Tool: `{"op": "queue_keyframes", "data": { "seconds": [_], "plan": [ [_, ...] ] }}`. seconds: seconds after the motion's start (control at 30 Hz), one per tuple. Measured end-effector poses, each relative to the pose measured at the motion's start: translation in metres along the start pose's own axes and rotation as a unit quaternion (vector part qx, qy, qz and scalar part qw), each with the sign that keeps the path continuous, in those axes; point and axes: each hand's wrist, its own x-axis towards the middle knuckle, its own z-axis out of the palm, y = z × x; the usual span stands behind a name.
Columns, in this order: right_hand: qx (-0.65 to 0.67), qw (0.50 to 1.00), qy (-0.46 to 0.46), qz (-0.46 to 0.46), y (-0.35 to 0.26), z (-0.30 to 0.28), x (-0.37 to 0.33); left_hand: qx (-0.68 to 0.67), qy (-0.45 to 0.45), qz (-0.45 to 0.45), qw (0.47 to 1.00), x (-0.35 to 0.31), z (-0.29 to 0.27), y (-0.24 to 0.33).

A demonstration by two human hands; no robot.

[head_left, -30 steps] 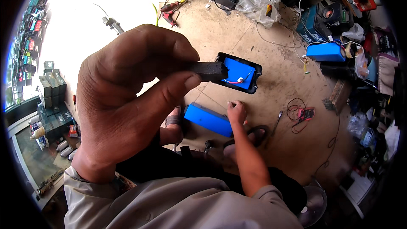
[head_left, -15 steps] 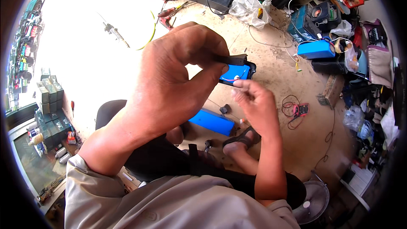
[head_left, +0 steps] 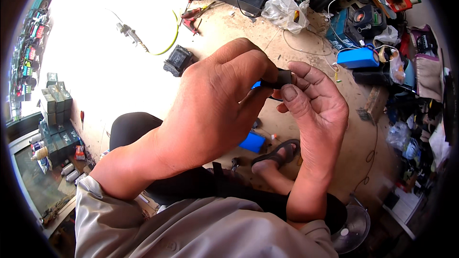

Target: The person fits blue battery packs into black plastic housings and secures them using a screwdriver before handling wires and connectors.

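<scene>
My left hand [head_left: 217, 98] pinches a small, flat black piece [head_left: 284, 77] between thumb and fingers, well above the floor. A sliver of blue [head_left: 256, 85] shows beside its fingertips; most of that blue thing is hidden behind the hand. From the other side, my right hand [head_left: 318, 102] closes its thumb and fingertips around the free end of the black piece. Below the hands, a blue battery pack [head_left: 252, 142] lies on the floor near my sandalled foot [head_left: 270, 162], partly covered by my left wrist.
A black blocky thing [head_left: 179, 60] sits on the floor beyond my left hand, near red-handled pliers [head_left: 191, 16]. At right are another blue pack [head_left: 357, 58], a white plastic bag [head_left: 287, 7] and a wooden block [head_left: 374, 102]. Stacked dark batteries [head_left: 58, 134] stand at left, a fan [head_left: 351, 229] at lower right.
My left hand has shifted right with the black piece. My right hand has risen and turned palm-up, bringing its fingers onto the piece's end. The black blocky thing on the floor has come into view.
</scene>
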Motion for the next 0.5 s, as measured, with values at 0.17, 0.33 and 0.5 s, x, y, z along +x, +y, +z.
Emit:
{"op": "queue_keyframes", "data": {
  "seconds": [0.17, 0.33, 0.5],
  "plan": [
    [-0.009, 0.998, -0.037, 0.040, 0.004, -0.019, 0.023, -0.032, -0.021, -0.045, 0.998, 0.008, -0.003, 0.001],
    [-0.093, 0.993, 0.037, -0.058, 0.028, -0.045, 0.048, -0.053, 0.030, -0.120, 0.991, 0.014, -0.016, -0.007],
    [-0.434, 0.898, -0.006, -0.075, 0.073, -0.037, 0.044, -0.010, 0.020, -0.128, 0.992, 0.020, -0.025, -0.012]
  ]
}}
